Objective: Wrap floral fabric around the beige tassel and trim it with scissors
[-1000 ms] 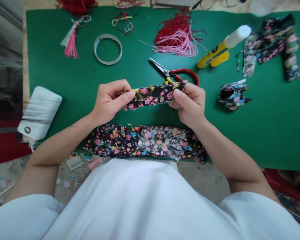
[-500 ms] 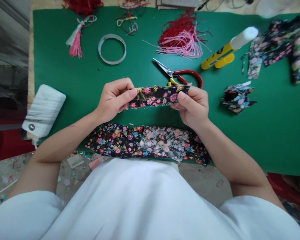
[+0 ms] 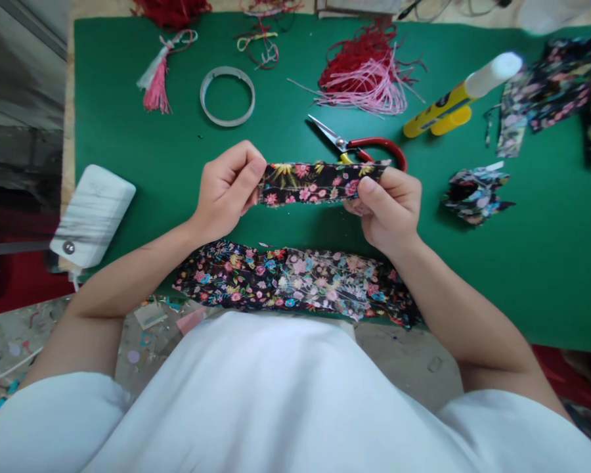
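A narrow strip of black floral fabric (image 3: 315, 182) is stretched level between my two hands above the green table. My left hand (image 3: 229, 187) is closed on the strip's left end, thumb on top. Its right end is pinched between the thumb and fingers of my right hand (image 3: 391, 203). Just behind the strip lie scissors with red handles (image 3: 384, 143), blades pointing up and left, partly covered by the fabric and my right hand. A wider piece of floral fabric (image 3: 295, 279) lies along the table's near edge, below my hands.
On the green mat (image 3: 546, 276) are a yellow glue bottle (image 3: 438, 112), a crumpled floral scrap (image 3: 477, 194), more floral fabric (image 3: 554, 85), red and pink cords (image 3: 364, 75), a tape ring (image 3: 203, 98) and a pink-and-white tassel (image 3: 156, 82). A white power bank (image 3: 93, 217) sits at the left edge.
My left thumb has drawn back and curled in at the strip's left end, uncovering more of the fabric. The strip is slightly higher. The whole view has shifted a little.
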A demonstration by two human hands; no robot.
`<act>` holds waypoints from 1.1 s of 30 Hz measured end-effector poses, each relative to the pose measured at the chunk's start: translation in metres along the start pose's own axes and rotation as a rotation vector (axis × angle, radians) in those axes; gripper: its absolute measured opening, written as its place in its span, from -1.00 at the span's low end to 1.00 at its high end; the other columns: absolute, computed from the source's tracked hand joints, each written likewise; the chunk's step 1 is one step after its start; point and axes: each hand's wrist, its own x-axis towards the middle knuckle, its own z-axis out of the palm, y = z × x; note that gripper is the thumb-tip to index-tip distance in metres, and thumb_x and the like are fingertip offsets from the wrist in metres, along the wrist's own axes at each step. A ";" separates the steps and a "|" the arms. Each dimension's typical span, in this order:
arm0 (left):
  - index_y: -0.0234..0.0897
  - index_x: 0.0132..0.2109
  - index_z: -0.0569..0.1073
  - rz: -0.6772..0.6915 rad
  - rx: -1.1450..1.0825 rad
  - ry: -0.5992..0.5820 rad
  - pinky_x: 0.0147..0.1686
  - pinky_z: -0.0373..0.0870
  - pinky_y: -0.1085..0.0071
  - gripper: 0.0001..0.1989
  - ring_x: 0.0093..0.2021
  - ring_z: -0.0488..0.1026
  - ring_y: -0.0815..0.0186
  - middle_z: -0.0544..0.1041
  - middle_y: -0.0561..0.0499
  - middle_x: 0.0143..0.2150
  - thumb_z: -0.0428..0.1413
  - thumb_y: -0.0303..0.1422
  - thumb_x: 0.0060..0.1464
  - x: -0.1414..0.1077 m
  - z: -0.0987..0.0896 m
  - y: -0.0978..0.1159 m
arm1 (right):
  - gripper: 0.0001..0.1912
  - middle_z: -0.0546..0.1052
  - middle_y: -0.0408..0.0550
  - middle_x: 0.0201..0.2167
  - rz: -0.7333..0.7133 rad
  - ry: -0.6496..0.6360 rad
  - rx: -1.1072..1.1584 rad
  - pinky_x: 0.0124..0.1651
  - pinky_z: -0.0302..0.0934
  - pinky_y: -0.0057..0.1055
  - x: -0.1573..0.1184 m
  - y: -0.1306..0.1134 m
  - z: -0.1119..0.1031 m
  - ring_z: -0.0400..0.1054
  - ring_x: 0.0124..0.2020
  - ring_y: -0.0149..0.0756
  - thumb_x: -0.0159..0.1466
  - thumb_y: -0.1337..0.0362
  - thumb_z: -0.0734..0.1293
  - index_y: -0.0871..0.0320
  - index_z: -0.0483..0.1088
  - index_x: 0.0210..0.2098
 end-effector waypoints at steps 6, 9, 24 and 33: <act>-0.26 -0.43 0.28 -0.033 -0.064 -0.094 -0.74 -0.06 0.63 -0.65 -0.72 0.15 0.62 0.20 0.19 -0.63 0.15 -0.13 0.17 0.001 -0.001 0.001 | -0.53 0.09 -0.28 -0.71 0.040 0.007 0.033 -0.63 -0.21 -0.45 0.002 -0.005 0.003 -0.10 -0.70 -0.56 0.19 -0.02 0.42 0.11 0.20 -0.61; -0.28 -0.47 0.28 -0.033 0.002 -0.123 -0.71 -0.01 0.65 -0.63 -0.71 0.16 0.63 0.20 0.18 -0.63 0.16 -0.16 0.16 0.001 -0.002 0.002 | -0.51 0.08 -0.29 -0.71 0.068 0.022 0.069 -0.63 -0.21 -0.45 0.002 -0.006 0.003 -0.12 -0.70 -0.57 0.16 -0.02 0.45 0.12 0.19 -0.63; -0.29 -0.53 0.26 -0.095 -0.009 -0.174 -0.64 0.02 0.56 -0.63 -0.68 0.11 0.59 0.17 0.17 -0.66 0.16 -0.26 0.16 -0.001 -0.005 0.004 | -0.49 0.07 -0.29 -0.75 0.078 0.043 0.060 -0.66 -0.14 -0.46 0.000 -0.005 0.003 -0.13 -0.73 -0.56 0.15 -0.05 0.44 0.11 0.18 -0.67; -0.28 -0.47 0.35 -0.090 -0.122 -0.356 -0.76 0.09 0.62 -0.65 -0.69 0.22 0.56 0.25 0.13 -0.61 0.16 -0.13 0.12 -0.003 -0.006 -0.002 | -0.49 0.12 -0.28 -0.70 0.138 -0.057 0.048 -0.62 -0.07 -0.50 -0.003 -0.007 0.004 -0.07 -0.70 -0.59 0.18 -0.06 0.42 0.15 0.23 -0.64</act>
